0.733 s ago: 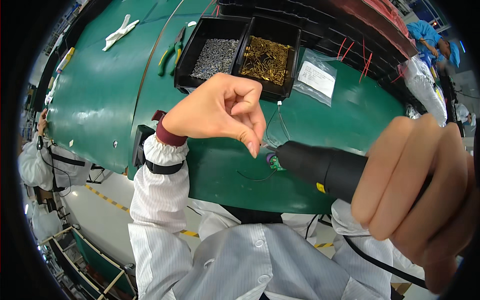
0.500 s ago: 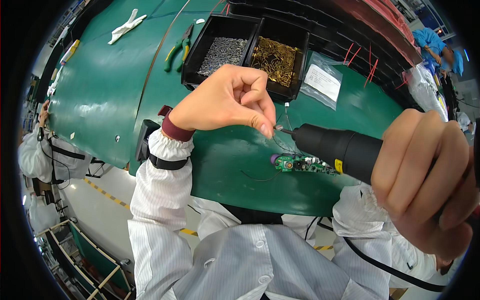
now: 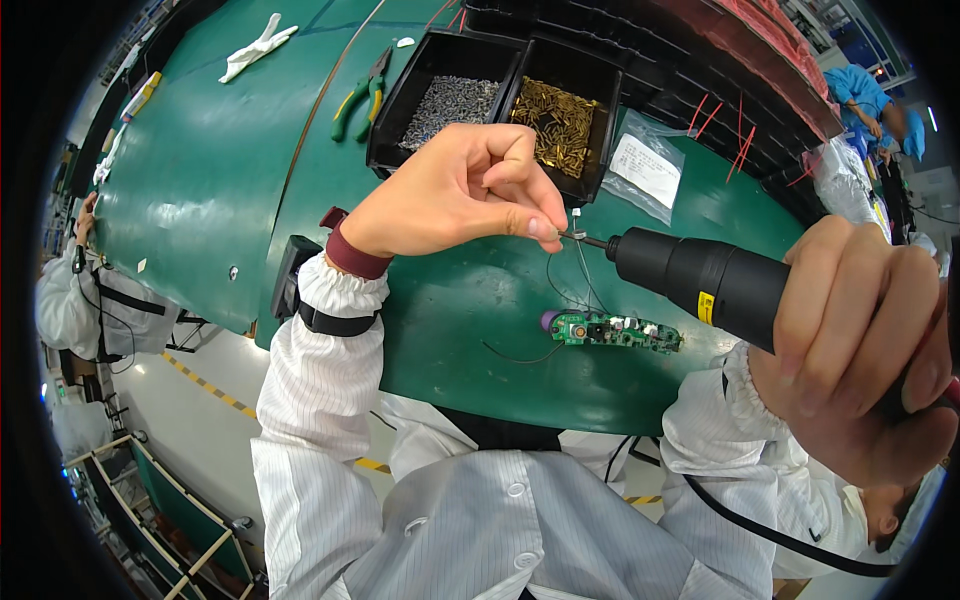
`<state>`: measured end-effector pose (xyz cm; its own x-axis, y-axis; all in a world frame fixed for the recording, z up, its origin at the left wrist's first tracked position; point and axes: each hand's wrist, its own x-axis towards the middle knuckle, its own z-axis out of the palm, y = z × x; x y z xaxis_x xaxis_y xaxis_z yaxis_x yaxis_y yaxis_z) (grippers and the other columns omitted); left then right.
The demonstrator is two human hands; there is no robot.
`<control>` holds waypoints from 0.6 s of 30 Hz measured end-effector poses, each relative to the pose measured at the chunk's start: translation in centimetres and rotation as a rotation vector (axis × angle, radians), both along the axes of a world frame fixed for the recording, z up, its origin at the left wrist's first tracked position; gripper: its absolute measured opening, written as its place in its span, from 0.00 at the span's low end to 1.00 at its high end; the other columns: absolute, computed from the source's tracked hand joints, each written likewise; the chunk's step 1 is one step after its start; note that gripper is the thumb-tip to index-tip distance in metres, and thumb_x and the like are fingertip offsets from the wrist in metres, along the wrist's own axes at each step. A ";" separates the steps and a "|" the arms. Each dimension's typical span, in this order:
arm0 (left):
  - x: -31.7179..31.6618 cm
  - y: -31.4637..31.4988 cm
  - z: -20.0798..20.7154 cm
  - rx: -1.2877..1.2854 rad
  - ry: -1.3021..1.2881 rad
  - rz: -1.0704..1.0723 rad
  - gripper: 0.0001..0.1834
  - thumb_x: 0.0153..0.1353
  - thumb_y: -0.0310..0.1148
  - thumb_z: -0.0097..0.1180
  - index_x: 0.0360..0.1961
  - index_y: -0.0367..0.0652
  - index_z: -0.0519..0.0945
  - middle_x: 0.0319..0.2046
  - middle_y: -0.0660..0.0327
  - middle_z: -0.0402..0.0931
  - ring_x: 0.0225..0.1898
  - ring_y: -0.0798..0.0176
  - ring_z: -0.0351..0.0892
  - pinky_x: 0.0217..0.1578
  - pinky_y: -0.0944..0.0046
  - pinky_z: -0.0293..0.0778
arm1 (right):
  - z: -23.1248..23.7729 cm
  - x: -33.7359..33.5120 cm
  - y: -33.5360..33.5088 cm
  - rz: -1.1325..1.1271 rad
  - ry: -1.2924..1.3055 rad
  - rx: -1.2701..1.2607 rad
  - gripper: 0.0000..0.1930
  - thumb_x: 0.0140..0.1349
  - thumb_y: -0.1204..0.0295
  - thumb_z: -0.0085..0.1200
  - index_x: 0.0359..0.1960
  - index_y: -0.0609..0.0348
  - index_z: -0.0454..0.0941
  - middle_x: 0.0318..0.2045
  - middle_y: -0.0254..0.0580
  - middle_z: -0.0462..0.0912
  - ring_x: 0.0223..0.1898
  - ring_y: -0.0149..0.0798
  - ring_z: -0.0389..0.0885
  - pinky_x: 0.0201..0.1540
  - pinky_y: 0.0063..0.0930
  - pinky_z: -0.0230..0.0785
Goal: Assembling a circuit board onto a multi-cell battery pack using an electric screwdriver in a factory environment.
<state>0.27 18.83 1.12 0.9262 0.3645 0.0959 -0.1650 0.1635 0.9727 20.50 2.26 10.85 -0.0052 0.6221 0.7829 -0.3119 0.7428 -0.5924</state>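
My right hand is wrapped round a black electric screwdriver, whose bit points left. At the bit's tip, my left hand pinches thumb and forefinger together; whatever lies between them is too small to make out. Just below, a small green circuit board with a purple round part at its left end lies on the green mat. Thin wires rise from the board toward the bit, and a small white connector shows just above it.
Two black bins hold silver screws and brass-coloured standoffs. Green-handled pliers lie left of them, a labelled plastic bag right. A white glove lies far left. Other people sit at the left and far right.
My left fingertips and the screwdriver's bit have shifted slightly up and to the right together. The right hand has moved a little right, uncovering more of the board's right end.
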 end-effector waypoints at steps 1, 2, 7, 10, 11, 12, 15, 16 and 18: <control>0.1 0.0 0.0 0.026 -0.001 -0.006 0.26 0.59 0.16 0.67 0.26 0.47 0.59 0.40 0.46 0.85 0.42 0.56 0.90 0.42 0.62 0.86 | 0.1 0.1 -0.1 -0.002 -0.007 -0.002 0.12 0.63 0.71 0.63 0.30 0.58 0.69 0.20 0.41 0.77 0.13 0.32 0.74 0.15 0.24 0.73; 0.3 0.0 -0.1 0.051 -0.003 -0.012 0.24 0.59 0.16 0.67 0.26 0.46 0.61 0.41 0.46 0.85 0.44 0.56 0.89 0.44 0.61 0.86 | 0.3 0.1 -0.1 -0.001 -0.011 -0.004 0.12 0.63 0.70 0.62 0.30 0.58 0.69 0.20 0.41 0.77 0.13 0.32 0.74 0.15 0.24 0.72; 0.1 -0.4 0.1 0.271 -0.049 0.002 0.20 0.52 0.28 0.78 0.37 0.42 0.75 0.44 0.55 0.83 0.41 0.62 0.84 0.43 0.62 0.82 | 0.7 -0.1 -0.6 0.047 -0.027 0.005 0.13 0.64 0.70 0.62 0.31 0.58 0.69 0.20 0.42 0.77 0.13 0.32 0.74 0.15 0.24 0.72; 0.3 -1.2 0.4 0.706 -0.036 -0.084 0.32 0.41 0.42 0.85 0.44 0.40 0.82 0.36 0.63 0.80 0.34 0.65 0.79 0.34 0.64 0.76 | 1.3 -0.1 -1.7 0.093 -0.059 0.030 0.13 0.64 0.69 0.62 0.31 0.58 0.68 0.21 0.42 0.77 0.13 0.32 0.74 0.15 0.24 0.72; 0.4 -1.9 0.5 0.747 0.007 -0.117 0.32 0.40 0.43 0.85 0.44 0.40 0.82 0.34 0.62 0.79 0.32 0.64 0.79 0.33 0.64 0.76 | 1.4 -0.2 -2.0 0.107 -0.080 0.037 0.13 0.65 0.69 0.61 0.31 0.58 0.68 0.21 0.42 0.77 0.13 0.32 0.74 0.15 0.24 0.72; 0.6 -2.6 0.6 0.786 0.049 -0.154 0.32 0.40 0.44 0.85 0.43 0.40 0.82 0.32 0.61 0.77 0.31 0.62 0.78 0.31 0.63 0.75 | 1.6 -0.2 -2.3 0.124 -0.101 0.043 0.13 0.65 0.69 0.61 0.31 0.58 0.68 0.21 0.42 0.77 0.13 0.32 0.74 0.15 0.24 0.72; 0.8 -3.9 0.2 0.917 0.025 -0.117 0.30 0.40 0.45 0.83 0.39 0.41 0.81 0.29 0.60 0.77 0.30 0.57 0.79 0.29 0.59 0.75 | 1.9 -0.6 -2.5 0.169 -0.167 0.033 0.13 0.65 0.68 0.61 0.32 0.58 0.68 0.21 0.42 0.77 0.13 0.32 0.74 0.15 0.25 0.72; 0.9 -4.2 0.2 0.985 0.062 -0.104 0.29 0.40 0.45 0.82 0.38 0.42 0.81 0.29 0.60 0.77 0.30 0.55 0.80 0.28 0.57 0.75 | 2.0 -0.7 -2.4 0.178 -0.188 0.027 0.13 0.65 0.68 0.61 0.32 0.58 0.68 0.21 0.42 0.78 0.13 0.33 0.74 0.15 0.25 0.72; 0.9 -4.5 -0.1 0.990 0.065 -0.073 0.25 0.42 0.44 0.80 0.33 0.42 0.78 0.29 0.61 0.77 0.31 0.53 0.81 0.28 0.54 0.75 | 1.7 -1.0 -2.2 0.202 -0.214 0.009 0.13 0.66 0.68 0.61 0.32 0.58 0.68 0.22 0.42 0.78 0.13 0.33 0.74 0.15 0.25 0.72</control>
